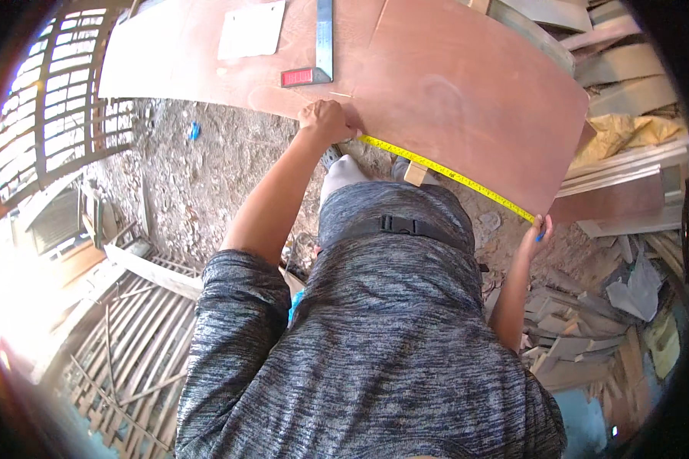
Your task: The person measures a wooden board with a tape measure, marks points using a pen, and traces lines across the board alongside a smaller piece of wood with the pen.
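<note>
A large reddish plywood sheet (465,86) lies before me. Along its near edge stretches a yellow tape measure blade (448,174). My left hand (326,120) is closed at the blade's left end, resting on the sheet's edge; the tape's case is not plainly visible there. At the sheet's right corner, my right hand (538,232) pinches the other end of the blade, with a small blue item (541,236) at the fingers. A try square (324,51) with a red and dark stock lies on the sheet, beyond my left hand. Left of it is a white rectangular piece (251,30).
A small wood block (415,173) juts from under the near edge. Stacked boards (626,172) and a yellow cloth or sack (620,135) are at the right. Wood offcuts (580,333) lie at lower right, wooden slats (132,338) at lower left, a lattice (51,103) at upper left.
</note>
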### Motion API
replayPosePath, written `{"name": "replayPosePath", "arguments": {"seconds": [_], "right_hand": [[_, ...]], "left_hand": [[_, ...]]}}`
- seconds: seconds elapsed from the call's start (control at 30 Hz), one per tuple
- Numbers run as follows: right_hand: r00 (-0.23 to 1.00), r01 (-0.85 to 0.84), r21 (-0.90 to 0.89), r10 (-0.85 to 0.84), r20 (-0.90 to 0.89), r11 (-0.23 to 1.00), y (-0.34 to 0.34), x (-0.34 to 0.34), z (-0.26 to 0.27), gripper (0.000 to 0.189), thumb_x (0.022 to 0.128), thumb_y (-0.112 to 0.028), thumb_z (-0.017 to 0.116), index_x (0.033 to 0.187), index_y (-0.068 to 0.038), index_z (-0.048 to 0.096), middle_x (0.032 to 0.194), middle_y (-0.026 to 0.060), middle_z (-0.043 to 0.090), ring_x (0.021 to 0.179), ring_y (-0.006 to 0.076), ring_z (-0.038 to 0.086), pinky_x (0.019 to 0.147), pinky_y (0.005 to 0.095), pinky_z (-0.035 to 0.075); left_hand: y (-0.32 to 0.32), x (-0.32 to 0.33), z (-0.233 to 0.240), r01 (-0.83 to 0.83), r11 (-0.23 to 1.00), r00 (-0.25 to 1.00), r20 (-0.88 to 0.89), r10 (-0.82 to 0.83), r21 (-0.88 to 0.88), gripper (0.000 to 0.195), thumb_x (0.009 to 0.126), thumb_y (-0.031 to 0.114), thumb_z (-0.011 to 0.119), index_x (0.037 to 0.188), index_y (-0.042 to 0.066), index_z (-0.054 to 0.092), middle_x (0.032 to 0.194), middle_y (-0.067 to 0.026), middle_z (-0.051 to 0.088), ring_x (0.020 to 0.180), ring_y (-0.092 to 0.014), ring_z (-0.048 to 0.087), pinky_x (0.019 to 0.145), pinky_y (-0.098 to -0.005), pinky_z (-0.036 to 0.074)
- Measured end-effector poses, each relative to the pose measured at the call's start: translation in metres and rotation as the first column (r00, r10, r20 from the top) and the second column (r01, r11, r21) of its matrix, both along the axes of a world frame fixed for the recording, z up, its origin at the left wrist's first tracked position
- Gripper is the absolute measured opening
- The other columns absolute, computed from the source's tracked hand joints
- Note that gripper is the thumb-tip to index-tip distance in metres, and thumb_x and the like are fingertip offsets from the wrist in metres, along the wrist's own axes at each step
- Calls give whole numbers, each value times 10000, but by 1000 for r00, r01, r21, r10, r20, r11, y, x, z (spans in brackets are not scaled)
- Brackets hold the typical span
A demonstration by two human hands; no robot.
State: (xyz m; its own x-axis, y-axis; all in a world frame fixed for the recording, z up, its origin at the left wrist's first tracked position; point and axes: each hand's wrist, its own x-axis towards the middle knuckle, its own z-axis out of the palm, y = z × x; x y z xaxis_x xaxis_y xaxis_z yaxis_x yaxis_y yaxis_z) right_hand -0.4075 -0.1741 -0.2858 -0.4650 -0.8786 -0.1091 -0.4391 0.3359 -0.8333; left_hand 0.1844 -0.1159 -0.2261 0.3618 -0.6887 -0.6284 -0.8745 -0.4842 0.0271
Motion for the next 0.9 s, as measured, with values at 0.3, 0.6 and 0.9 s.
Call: {"name": "replayPosePath", "arguments": {"seconds": [0.3,0.6,0.9], "right_hand": [[977,134,29,-137,165,991,16,5,5,416,1018,-204,675,1390,-57,558,1411,135,611,1263,246,600,1015,410,537],[989,66,-113,-50,142,991,28,-11,-15,407,961,-66,700,1348,-25,582,1398,153,621,1240,252,611,1019,364,512],[987,124,-220,-98,125,968,32,-28,-26,395,901,17,751,1275,-5,624,1318,159,647,1163,250,632,1015,352,511]], "left_hand": [[6,6,-6,12,1000,1000,-25,-12,11,491,686,669,848,890,223,842,1029,-80,792,1032,-290,745,904,-458,581],[11,2,1,14,1000,1000,-5,-14,-17,479,681,658,853,853,212,832,1004,-73,791,1017,-292,744,893,-457,580],[0,-9,14,45,999,994,-98,-46,-19,536,719,607,839,1031,172,815,1062,-124,778,1048,-319,738,888,-453,585]]}}
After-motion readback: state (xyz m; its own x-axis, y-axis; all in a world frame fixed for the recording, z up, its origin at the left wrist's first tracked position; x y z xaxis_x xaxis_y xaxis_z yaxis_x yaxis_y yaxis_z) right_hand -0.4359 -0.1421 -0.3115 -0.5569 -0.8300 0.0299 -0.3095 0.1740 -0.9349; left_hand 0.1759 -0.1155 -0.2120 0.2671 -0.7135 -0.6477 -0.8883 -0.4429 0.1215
